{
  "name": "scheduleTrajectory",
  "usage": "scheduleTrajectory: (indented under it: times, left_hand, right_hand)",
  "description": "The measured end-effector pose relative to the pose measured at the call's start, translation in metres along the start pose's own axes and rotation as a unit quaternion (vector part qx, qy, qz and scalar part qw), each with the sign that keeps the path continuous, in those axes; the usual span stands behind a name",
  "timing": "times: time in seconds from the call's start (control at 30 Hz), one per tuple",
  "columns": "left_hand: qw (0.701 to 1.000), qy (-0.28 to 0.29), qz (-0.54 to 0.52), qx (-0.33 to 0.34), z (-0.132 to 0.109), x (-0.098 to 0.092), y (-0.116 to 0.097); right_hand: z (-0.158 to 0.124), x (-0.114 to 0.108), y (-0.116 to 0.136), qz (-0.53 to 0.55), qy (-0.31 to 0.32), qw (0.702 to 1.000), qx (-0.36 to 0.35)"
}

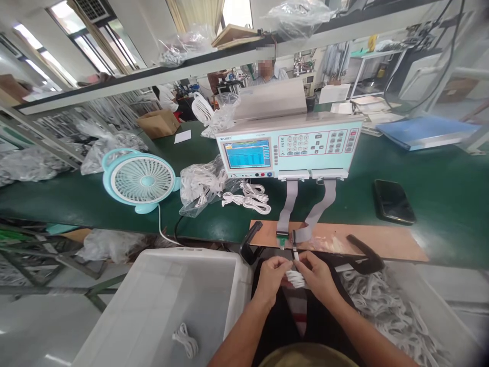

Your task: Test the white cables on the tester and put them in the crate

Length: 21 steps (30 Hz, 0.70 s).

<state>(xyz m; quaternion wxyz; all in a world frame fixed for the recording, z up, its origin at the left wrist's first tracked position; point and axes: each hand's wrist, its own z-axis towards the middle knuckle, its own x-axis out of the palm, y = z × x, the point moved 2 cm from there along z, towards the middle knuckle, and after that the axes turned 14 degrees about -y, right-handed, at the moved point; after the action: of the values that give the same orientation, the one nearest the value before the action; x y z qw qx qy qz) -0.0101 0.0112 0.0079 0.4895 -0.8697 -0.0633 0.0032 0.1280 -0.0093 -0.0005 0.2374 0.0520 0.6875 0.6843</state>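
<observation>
Between my two hands, just past the table's front edge, is a coiled white cable [295, 279]. My left hand [272, 275] has its thumb and fingers pinched at the cable's left side. On the other side my right hand [315, 272] pinches the cable close to its white plug [296, 256], which points at a small connector board at the end of the right grey ribbon cable [320, 209]. Whether the plug is seated there is too small to tell. A green connector board [282, 241] ends the left ribbon cable [288, 206]. Both ribbons run from a tester [290, 148] with a lit blue screen.
A white bin [160, 260] at lower left holds one coiled cable [186, 340]. Many cables [389, 311] lie at lower right. On the green table [439, 199] are a fan [141, 178], bagged cables [198, 186], a phone [394, 201] and a blue folder [428, 131]. A person sits behind the tester.
</observation>
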Motion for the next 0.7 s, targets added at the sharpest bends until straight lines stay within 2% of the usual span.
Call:
scheduleTrajectory:
  times: [0.1,0.2,0.27,0.4,0.53,0.6,0.7]
  left_hand:
    - [0.998,-0.013,-0.053,-0.03,0.002,-0.001,0.006]
    - [0.992,0.01,-0.1,-0.076,0.004,-0.003,0.011]
    - [0.991,0.028,-0.106,-0.078,0.005,-0.004,0.012]
    - [0.998,0.051,-0.044,-0.01,0.004,-0.008,0.005]
    - [0.992,0.104,0.045,0.062,0.007,-0.009,-0.003]
    - [0.989,0.077,0.052,0.114,0.009,-0.01,-0.004]
    - [0.984,0.002,0.032,0.173,0.013,-0.009,-0.003]
  right_hand:
    - [0.002,0.002,0.0,0.032,-0.007,0.999,0.013]
    - [0.003,0.004,-0.002,0.06,-0.002,0.997,0.038]
    - [0.003,0.006,-0.003,0.09,0.008,0.993,0.075]
    - [0.003,0.01,-0.002,0.156,0.014,0.974,0.164]
    - [0.004,0.013,-0.002,0.188,0.001,0.96,0.207]
    - [0.004,0.014,-0.001,0.189,-0.01,0.959,0.209]
    - [0.005,0.013,0.001,0.183,-0.002,0.963,0.196]
